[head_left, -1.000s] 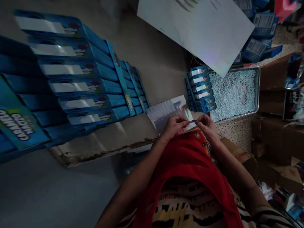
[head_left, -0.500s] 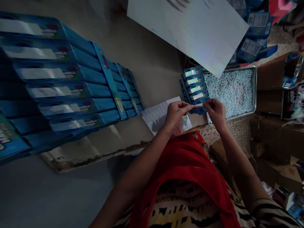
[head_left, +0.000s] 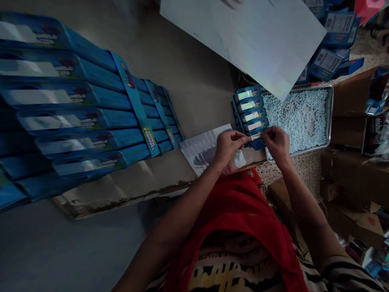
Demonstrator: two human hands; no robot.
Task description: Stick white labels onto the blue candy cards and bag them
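Between my two hands a small whitish sticker strip (head_left: 255, 137) is stretched, over the nearest of several small blue boxes (head_left: 251, 115). My left hand (head_left: 230, 146) pinches the strip's left end. At its other end the fingertips of my right hand (head_left: 276, 142) are closed on it. The farther boxes in this row each carry a shiny strip on top. A sticker sheet (head_left: 203, 149), with pale strips and bare grey patches, lies beneath and left of my left hand.
Rows of stacked blue boxes (head_left: 100, 113) fill the table's left side. A large white sheet (head_left: 243, 40) overhangs the back. At right stands a metal tray (head_left: 330, 117) of pale blue pellets, with cardboard boxes (head_left: 346, 172) beyond. More blue boxes (head_left: 330, 63) lie at the back right.
Both hands have lowered the strip slightly onto or just over the nearest small box; it now lies more in line with the box top. The view has shifted a little.
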